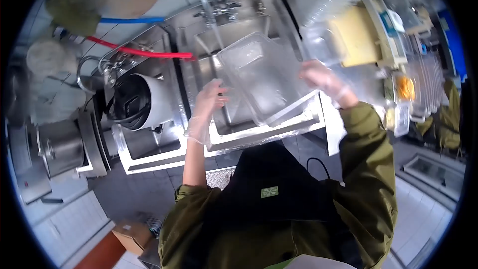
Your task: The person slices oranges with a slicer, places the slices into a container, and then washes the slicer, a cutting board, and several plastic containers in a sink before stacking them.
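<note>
A clear rectangular tub [264,79] sits tilted over the steel sink [230,118], beneath the running tap [211,7]. My right hand [321,77], in a thin clear glove, is at the tub's right edge with its fingers curled; whether they grip the rim is unclear. To the left of the tub, my left hand [211,97], also gloved, hovers over the sink with its fingers apart and nothing in them.
A white pot with a black inside [154,99] stands in the left sink. A red hose [144,52] runs behind it. Yellow board [356,35] and stacked clear containers [428,82] are at the right. A steel pot [62,147] stands far left.
</note>
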{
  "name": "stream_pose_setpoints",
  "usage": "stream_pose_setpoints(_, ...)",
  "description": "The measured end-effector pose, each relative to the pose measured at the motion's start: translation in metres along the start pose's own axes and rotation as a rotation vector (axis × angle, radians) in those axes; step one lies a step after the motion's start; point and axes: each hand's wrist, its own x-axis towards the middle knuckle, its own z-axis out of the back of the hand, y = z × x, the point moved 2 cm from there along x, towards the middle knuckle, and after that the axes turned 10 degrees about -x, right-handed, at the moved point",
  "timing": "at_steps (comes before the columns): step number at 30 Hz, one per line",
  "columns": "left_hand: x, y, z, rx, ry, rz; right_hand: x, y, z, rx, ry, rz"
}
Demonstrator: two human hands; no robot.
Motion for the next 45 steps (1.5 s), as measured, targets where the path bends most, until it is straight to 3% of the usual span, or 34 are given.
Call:
stream_pose_setpoints(2,0.002,0.013,0.038,-0.053,-0.108,-0.043,0.068,-0.013,-0.041,0.201,-0.095,-0.149)
stream_pose_setpoints(3,-0.002,0.014,0.049,-0.056,-0.164,-0.032,0.092,0.003,-0.051,0.479,0.02,-0.608)
stream_pose_setpoints(6,-0.001,0.028,0.068,-0.032,-0.207,0.031,0.124,0.007,-0.075,0.266,0.082,-0.615)
stream_pose_setpoints(7,0.004,0.034,0.072,-0.099,-0.155,0.025,0.118,0.023,-0.066,0.428,0.033,-0.567)
stream_pose_setpoints(10,0.032,0.036,0.056,-0.167,-0.106,0.086,0.095,0.018,-0.059,0.52,0.035,-0.53)
stream_pose_setpoints(12,0.054,0.026,0.038,-0.32,0.058,0.06,0.077,-0.009,-0.067,0.355,0.066,-0.422)
stream_pose_setpoints(13,0.072,0.025,0.028,-0.374,0.151,0.015,0.072,-0.004,-0.069,0.373,-0.023,-0.357)
stream_pose_setpoints(15,0.118,0.047,0.025,-0.44,0.309,-0.089,0.063,-0.011,-0.07,0.155,-0.049,-0.378)
stream_pose_setpoints(20,0.135,0.019,0.012,-0.389,0.01,-0.217,0.084,-0.056,-0.093,-0.177,-0.195,-0.347)
stream_pose_setpoints(24,0.135,0.011,0.031,-0.274,-0.172,-0.362,0.12,-0.097,-0.158,-0.142,-0.401,-0.258)
stream_pose_setpoints(27,0.141,0.0,0.043,0.035,-0.347,-0.494,0.145,-0.104,-0.196,0.007,-0.377,-0.281)
stream_pose_setpoints(32,0.125,-0.034,0.041,0.53,-0.529,-0.653,0.147,-0.086,-0.213,0.352,-0.023,-0.417)
stream_pose_setpoints(36,0.15,-0.043,0.042,0.605,-0.59,-0.673,0.134,-0.072,-0.208,0.713,0.314,-0.427)
stream_pose_setpoints(37,0.155,-0.047,0.043,0.713,-0.581,-0.557,0.128,-0.07,-0.209,0.783,0.374,-0.401)
stream_pose_setpoints(40,0.16,-0.045,0.035,0.936,-0.493,-0.499,0.095,-0.059,-0.22,1.118,0.481,-0.409)
stream_pose_setpoints(42,0.184,-0.015,0.042,0.677,-0.366,-0.454,0.067,-0.052,-0.225,1.513,0.424,-0.529)
stream_pose_setpoints(45,0.174,-0.014,0.024,0.342,-0.1,-0.214,0.02,-0.105,-0.295,1.619,0.549,-0.669)
